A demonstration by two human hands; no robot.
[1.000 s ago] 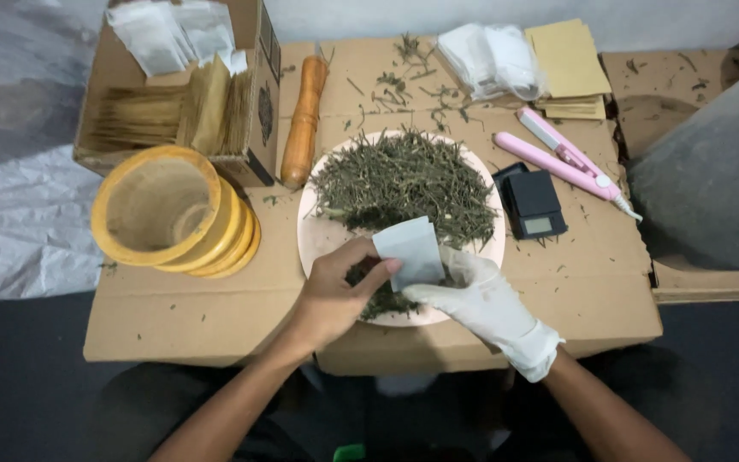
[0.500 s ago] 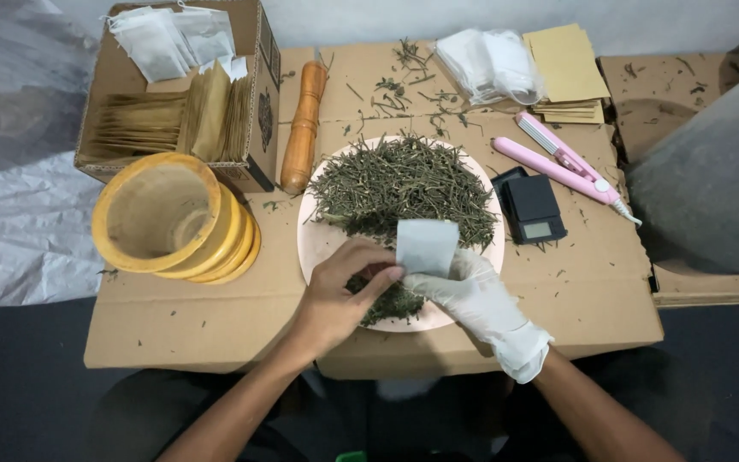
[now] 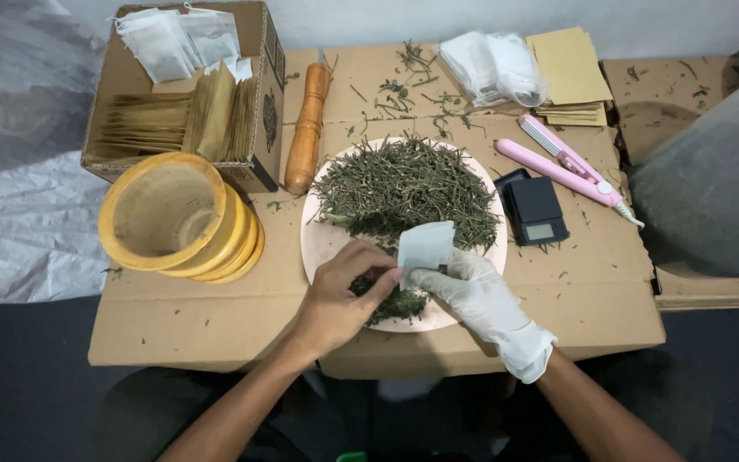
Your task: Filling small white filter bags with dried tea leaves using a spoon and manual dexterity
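Your right hand [image 3: 482,299], in a white glove, pinches a small white filter bag [image 3: 425,245] by its lower edge and holds it upright over the plate [image 3: 322,248]. Your bare left hand [image 3: 339,299] is closed, fingertips pinched on dried green herb at the bag's 8 o'clock, touching the bag's lower left corner. The pile of dried herb [image 3: 404,184] covers the plate's upper half; a smaller clump sits under your hands.

Around the plate:
- 3 o'clock: black pocket scale [image 3: 536,210], just beside the rim.
- 2 o'clock: pink heat sealer [image 3: 566,167].
- 10 o'clock: wooden rolling pin [image 3: 308,128], touching the cardboard box [image 3: 263,94] of bags.
- 9 o'clock: stack of yellow sieves [image 3: 177,218].
- 1 o'clock: stack of white bags [image 3: 493,68] and tan envelopes [image 3: 568,73].
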